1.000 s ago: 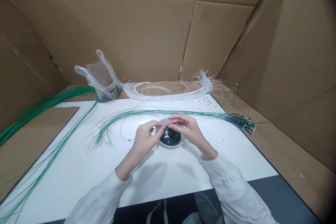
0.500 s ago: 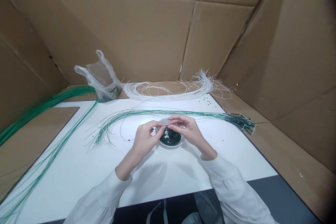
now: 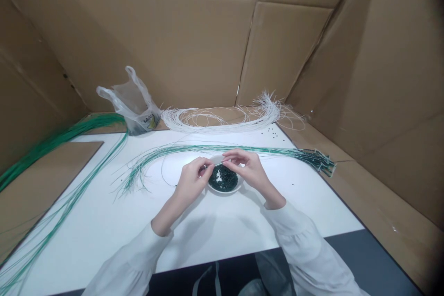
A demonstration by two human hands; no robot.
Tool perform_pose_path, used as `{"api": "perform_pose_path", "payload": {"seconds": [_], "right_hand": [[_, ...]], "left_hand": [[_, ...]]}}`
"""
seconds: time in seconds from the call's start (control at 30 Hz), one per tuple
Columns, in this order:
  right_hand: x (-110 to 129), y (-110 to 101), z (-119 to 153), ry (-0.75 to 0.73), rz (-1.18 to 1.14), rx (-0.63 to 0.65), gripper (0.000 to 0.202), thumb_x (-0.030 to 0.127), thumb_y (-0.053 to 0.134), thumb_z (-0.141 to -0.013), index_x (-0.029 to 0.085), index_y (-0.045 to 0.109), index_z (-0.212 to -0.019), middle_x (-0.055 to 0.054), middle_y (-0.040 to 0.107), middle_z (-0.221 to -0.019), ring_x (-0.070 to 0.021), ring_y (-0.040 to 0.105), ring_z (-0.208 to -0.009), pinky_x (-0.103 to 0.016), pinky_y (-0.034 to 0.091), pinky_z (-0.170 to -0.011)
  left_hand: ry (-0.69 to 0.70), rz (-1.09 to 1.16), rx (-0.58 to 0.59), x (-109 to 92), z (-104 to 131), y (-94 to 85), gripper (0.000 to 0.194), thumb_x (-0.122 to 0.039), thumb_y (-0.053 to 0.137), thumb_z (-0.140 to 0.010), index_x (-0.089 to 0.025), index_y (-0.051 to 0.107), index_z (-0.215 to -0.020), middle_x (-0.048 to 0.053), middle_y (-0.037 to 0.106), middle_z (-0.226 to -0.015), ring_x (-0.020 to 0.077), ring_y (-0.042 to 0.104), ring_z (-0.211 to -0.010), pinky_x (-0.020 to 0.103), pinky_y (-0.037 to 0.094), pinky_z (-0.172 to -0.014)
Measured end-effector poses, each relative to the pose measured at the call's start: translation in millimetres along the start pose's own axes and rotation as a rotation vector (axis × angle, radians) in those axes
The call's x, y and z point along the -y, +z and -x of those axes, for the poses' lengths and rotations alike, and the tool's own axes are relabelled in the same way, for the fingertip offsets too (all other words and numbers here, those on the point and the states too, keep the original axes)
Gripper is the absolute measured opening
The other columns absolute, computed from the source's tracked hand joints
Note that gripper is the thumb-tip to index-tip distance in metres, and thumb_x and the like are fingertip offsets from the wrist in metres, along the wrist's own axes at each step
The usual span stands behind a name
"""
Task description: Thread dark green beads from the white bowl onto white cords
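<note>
Above a small white bowl (image 3: 226, 191), my left hand (image 3: 192, 179) and my right hand (image 3: 250, 169) face each other, both with thumb and fingers pinched. A thin pale cord (image 3: 218, 163) spans the short gap between the fingertips. Its loose part seems to loop onto the table left of my left hand. Any bead within the right fingertips is too small to make out. Dark green beads (image 3: 227, 179) fill most of the bowl, with a bare white patch showing. Behind the bowl stretches a bundle of green cords (image 3: 208, 148), dark beaded ends (image 3: 317, 161) at its right.
A coil of white cords (image 3: 222, 126) lies at the back, beside a plastic bag (image 3: 142, 113). More green cords (image 3: 69, 196) trail down the left side. Several loose beads (image 3: 274, 134) dot the back right of the white table (image 3: 222, 236). Cardboard walls (image 3: 201, 46) surround it.
My fingertips, almost touching before, have drawn slightly apart, so that a short length of cord shows between them. The cord's loop on the left has shifted a little to the right.
</note>
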State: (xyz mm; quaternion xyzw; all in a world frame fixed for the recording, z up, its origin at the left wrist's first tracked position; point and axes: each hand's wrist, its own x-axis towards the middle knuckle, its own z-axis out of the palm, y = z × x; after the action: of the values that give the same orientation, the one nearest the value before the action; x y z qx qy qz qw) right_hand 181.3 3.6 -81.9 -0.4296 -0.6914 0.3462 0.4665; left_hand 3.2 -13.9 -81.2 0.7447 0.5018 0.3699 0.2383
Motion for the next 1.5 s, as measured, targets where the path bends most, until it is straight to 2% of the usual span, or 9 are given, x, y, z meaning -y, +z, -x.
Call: {"api": "perform_pose_path", "payload": {"seconds": [0.2, 0.33, 0.43, 0.57, 0.7, 0.87, 1.1, 1.3, 1.5], "right_hand": [[3.2, 5.4, 1.1, -0.008, -0.009, 0.091, 0.022, 0.024, 0.061, -0.07, 0.016, 0.062, -0.09, -0.005, 0.068, -0.079, -0.0169, 0.063, -0.073, -0.026, 0.047, -0.061], [-0.9, 2.9, -1.1, -0.008, 0.026, 0.116, 0.032, 0.025, 0.062, -0.069, 0.016, 0.059, -0.099, -0.005, 0.067, -0.084, -0.0145, 0.061, -0.071, -0.025, 0.048, -0.062], [-7.9, 1.5, -4.3, -0.01, 0.23, 0.23, 0.027, 0.019, 0.062, -0.069, 0.015, 0.06, -0.096, -0.005, 0.067, -0.083, -0.0131, 0.059, -0.065, -0.024, 0.047, -0.062], [-11.6, 11.2, -7.9, -0.072, 0.668, 0.449, 0.015, 0.007, 0.054, -0.069, 0.015, 0.065, -0.073, -0.005, 0.066, -0.07, -0.0154, 0.059, -0.063, -0.024, 0.043, -0.06], [-9.4, 24.1, -10.6, -0.121, 0.927, 0.502, 0.021, 0.005, 0.047, -0.07, 0.014, 0.066, -0.066, -0.009, 0.067, -0.068, -0.0178, 0.059, -0.062, -0.024, 0.04, -0.055], [-11.4, 31.5, -11.7, -0.112, 1.008, 0.509, 0.021, 0.008, 0.047, -0.071, 0.013, 0.066, -0.069, -0.01, 0.067, -0.07, -0.0186, 0.059, -0.062, -0.024, 0.039, -0.053], [-6.0, 22.7, -10.5, -0.098, 0.814, 0.471, 0.014, 0.009, 0.05, -0.066, 0.013, 0.063, -0.063, -0.008, 0.066, -0.066, -0.0169, 0.06, -0.062, -0.024, 0.042, -0.056], [-6.3, -4.1, -4.7, 0.098, 0.196, 0.223, 0.007, 0.014, 0.056, -0.063, 0.013, 0.061, -0.067, -0.003, 0.064, -0.062, -0.0128, 0.06, -0.058, -0.022, 0.048, -0.058], [-5.1, -7.8, -4.2, 0.101, -0.008, 0.066, 0.009, 0.021, 0.062, -0.063, 0.014, 0.062, -0.069, -0.004, 0.066, -0.069, -0.0143, 0.061, -0.063, -0.026, 0.049, -0.063]], "left_hand": [[0.031, 0.006, 0.054, -0.1, 0.8, 2.4, 0.021, -0.028, 0.043, -0.082, -0.016, 0.06, -0.076, 0.002, 0.059, -0.07, 0.0107, 0.047, -0.058, 0.021, 0.036, -0.057], [-0.007, 0.004, 0.015, 2.6, -0.4, 2.0, 0.02, -0.028, 0.045, -0.081, -0.016, 0.06, -0.076, 0.002, 0.061, -0.071, 0.0111, 0.049, -0.06, 0.021, 0.036, -0.058], [-0.08, 0.017, -0.013, 6.2, -2.7, 0.0, 0.02, -0.029, 0.046, -0.08, -0.016, 0.061, -0.077, 0.001, 0.063, -0.071, 0.0117, 0.05, -0.06, 0.021, 0.037, -0.058], [-0.145, 0.029, 0.003, 8.2, -5.0, -2.0, 0.021, -0.029, 0.046, -0.079, -0.016, 0.063, -0.078, 0.001, 0.064, -0.072, 0.0123, 0.052, -0.061, 0.022, 0.037, -0.058], [-0.149, 0.03, 0.007, 8.2, -5.1, -1.7, 0.022, -0.029, 0.046, -0.079, -0.016, 0.063, -0.078, 0.001, 0.065, -0.073, 0.0126, 0.053, -0.061, 0.021, 0.038, -0.059], [-0.134, 0.033, 0.009, 8.7, -4.4, -1.2, 0.022, -0.031, 0.046, -0.079, -0.016, 0.063, -0.078, 0.001, 0.065, -0.072, 0.0128, 0.053, -0.061, 0.022, 0.038, -0.059], [-0.139, 0.038, 0.007, 6.5, -3.6, -2.7, 0.022, -0.031, 0.047, -0.079, -0.016, 0.062, -0.078, 0.001, 0.065, -0.074, 0.0129, 0.054, -0.063, 0.022, 0.039, -0.06], [-0.114, 0.068, -0.042, 4.8, -2.7, -2.9, 0.022, -0.033, 0.046, -0.079, -0.017, 0.062, -0.077, 0.002, 0.065, -0.076, 0.013, 0.055, -0.064, 0.022, 0.04, -0.061], [-0.096, 0.085, -0.06, 2.2, -1.4, -3.8, 0.022, -0.033, 0.047, -0.079, -0.017, 0.062, -0.078, 0.002, 0.065, -0.076, 0.013, 0.055, -0.065, 0.022, 0.04, -0.061]]}}
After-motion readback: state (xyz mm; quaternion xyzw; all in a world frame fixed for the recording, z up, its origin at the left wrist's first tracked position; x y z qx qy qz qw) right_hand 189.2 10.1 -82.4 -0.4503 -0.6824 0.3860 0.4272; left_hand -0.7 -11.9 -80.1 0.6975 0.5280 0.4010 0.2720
